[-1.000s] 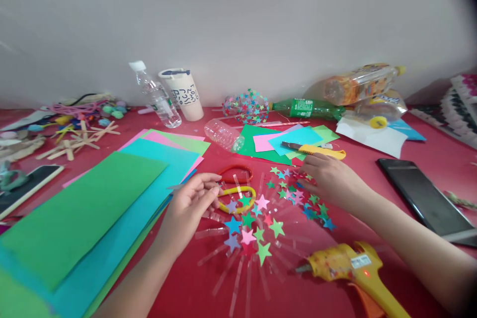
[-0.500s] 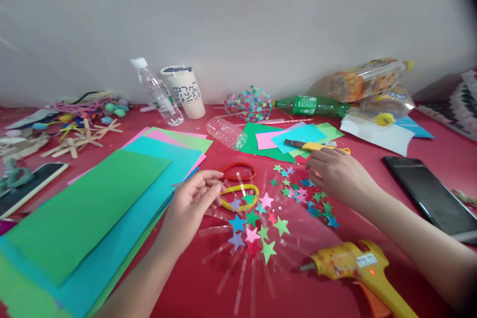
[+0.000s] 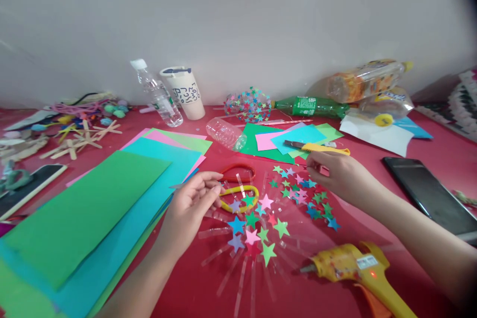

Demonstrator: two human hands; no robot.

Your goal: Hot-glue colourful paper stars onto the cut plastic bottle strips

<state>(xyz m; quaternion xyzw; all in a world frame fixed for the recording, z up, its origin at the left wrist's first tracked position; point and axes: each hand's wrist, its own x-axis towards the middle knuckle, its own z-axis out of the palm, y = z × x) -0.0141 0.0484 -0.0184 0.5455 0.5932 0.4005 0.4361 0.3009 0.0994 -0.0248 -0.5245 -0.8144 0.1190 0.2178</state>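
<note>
Your left hand [image 3: 194, 196] is gripping the scissors [image 3: 250, 188] near their middle; a blade tip is showing to its left, and the red and yellow handles are reaching to its right. In view, the yellow handle is overlapping some paper stars [image 3: 251, 220], which are lying on clear strips [image 3: 239, 283] spreading over the near middle of the table [image 3: 316, 298]. Your right hand [image 3: 333, 171] is bending its fingers just beside the loose stars [image 3: 301, 196], near the yellow cutter [image 3: 316, 148]; its fingertips are partly hidden, so I cannot tell whether that grip is holding anything.

Along the far side, containers are sitting before the wall [image 3: 223, 20]. Far left, a white-capped clear bottle [image 3: 160, 99] is standing beside a cream cup [image 3: 186, 97]; the cup's inside is hidden, and I cannot tell what the bottle is holding. To their right, a clear plastic piece [image 3: 225, 133] is lying on its side, nearer than a star-covered clear piece [image 3: 249, 105]. A green bottle [image 3: 316, 108] is lying farther right, its contents unclear. At the far right, an orange-labelled bottle [image 3: 367, 82] is lying on its side, and a clear bottle with a yellow cap [image 3: 391, 102] is lying just nearer, beside a white sheet [image 3: 380, 136].
</note>
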